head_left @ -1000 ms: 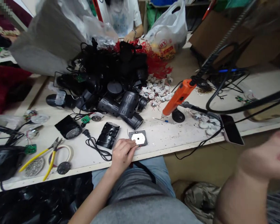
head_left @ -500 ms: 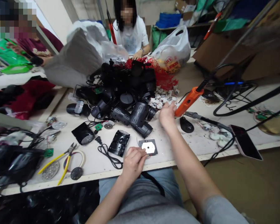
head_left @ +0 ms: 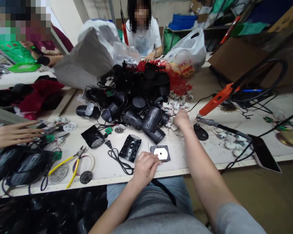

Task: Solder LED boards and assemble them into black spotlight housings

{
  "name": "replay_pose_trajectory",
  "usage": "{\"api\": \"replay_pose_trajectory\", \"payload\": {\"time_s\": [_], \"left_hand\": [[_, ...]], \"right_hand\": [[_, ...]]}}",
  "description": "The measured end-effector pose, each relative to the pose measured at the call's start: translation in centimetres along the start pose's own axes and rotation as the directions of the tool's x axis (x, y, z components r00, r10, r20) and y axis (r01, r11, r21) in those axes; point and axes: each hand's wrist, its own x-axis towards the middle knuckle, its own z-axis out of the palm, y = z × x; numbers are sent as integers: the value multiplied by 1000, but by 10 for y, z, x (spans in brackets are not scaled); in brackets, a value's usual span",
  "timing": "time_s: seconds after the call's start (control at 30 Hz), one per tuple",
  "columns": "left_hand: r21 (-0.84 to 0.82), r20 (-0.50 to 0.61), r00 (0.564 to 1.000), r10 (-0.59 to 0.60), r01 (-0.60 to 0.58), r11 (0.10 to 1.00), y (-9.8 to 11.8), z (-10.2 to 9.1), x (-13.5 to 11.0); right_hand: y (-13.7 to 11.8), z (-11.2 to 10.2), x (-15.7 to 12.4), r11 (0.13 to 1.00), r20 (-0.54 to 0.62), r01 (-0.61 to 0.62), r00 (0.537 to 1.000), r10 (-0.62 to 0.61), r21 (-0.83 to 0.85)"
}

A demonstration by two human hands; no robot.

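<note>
My left hand (head_left: 146, 165) rests at the bench's front edge, its fingers curled and pinched at the left edge of a dark square panel with a white face (head_left: 164, 154). Thin wires show by that panel. My right hand (head_left: 182, 119) reaches to the near side of a heap of small white plastic parts (head_left: 174, 105). Its fingers are curled and partly hidden, so what they hold cannot be made out. Right of it an orange electric screwdriver (head_left: 216, 100) hangs at a slant. A black housing (head_left: 130, 148) lies left of the panel, beside a coiled plug cord (head_left: 120, 161).
Black lamp-like housings (head_left: 150, 118) are piled behind. Yellow-handled pliers (head_left: 75, 164) and a tape roll (head_left: 91, 159) lie left. A soldering iron (head_left: 210, 122) and a phone (head_left: 265, 152) are right. Another person's hand (head_left: 14, 135) reaches in from the left; someone sits opposite (head_left: 144, 39).
The orange screwdriver has swung right, away from my right hand, which has moved slightly within the white parts. Another person's hand has come in at the left. My left hand stays at the panel.
</note>
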Motion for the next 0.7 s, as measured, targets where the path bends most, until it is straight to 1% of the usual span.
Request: {"api": "replay_pose_trajectory", "payload": {"time_s": [0.07, 0.1, 0.2, 0.23, 0.3, 0.37, 0.43, 0.5, 0.53, 0.63, 0.67, 0.7], "left_hand": [[6, 6, 1000, -4, 4, 1000, -1, 0, -1], [9, 8, 1000, -6, 6, 1000, -1, 1, -2], [13, 15, 1000, -16, 16, 1000, -1, 1, -3], [12, 15, 1000, -20, 20, 1000, -1, 1, -4], [12, 10, 1000, -25, 25, 1000, -1, 2, -4], [16, 2, 1000, -22, 22, 1000, -1, 2, -4], [21, 2, 1000, -15, 14, 1000, -2, 3, -4], [18, 7, 1000, -4, 4, 1000, -2, 2, -4], [17, 9, 1000, -1, 1, 1000, -2, 2, -3], [17, 11, 1000, 10, -10, 1000, -2, 2, -3], [19, 12, 1000, 12, -12, 1000, -2, 2, -3], [19, 12, 1000, 14, -15, 1000, -2, 2, -3]], "right_hand": [[3, 4, -17, 998, -40, -15, 999, 18, 68], [5, 2, -24, 993, -65, 0, 998, 7, 116], [11, -8, -44, 950, -124, 100, 990, -66, 297], [13, -12, -50, 920, -124, 137, 987, -97, 368], [17, -18, -64, 833, -85, 196, 980, -178, 518], [23, -21, -80, 728, -25, 220, 963, -269, 649], [29, -21, -97, 642, 12, 222, 940, -340, 734], [36, -21, -113, 567, 47, 197, 922, -385, 800], [39, -22, -120, 526, 77, 161, 913, -402, 835], [47, -21, -136, 396, 199, -16, 883, -426, 918], [49, -20, -140, 371, 229, -60, 872, -432, 927], [51, -19, -144, 365, 244, -76, 864, -441, 928]]}}
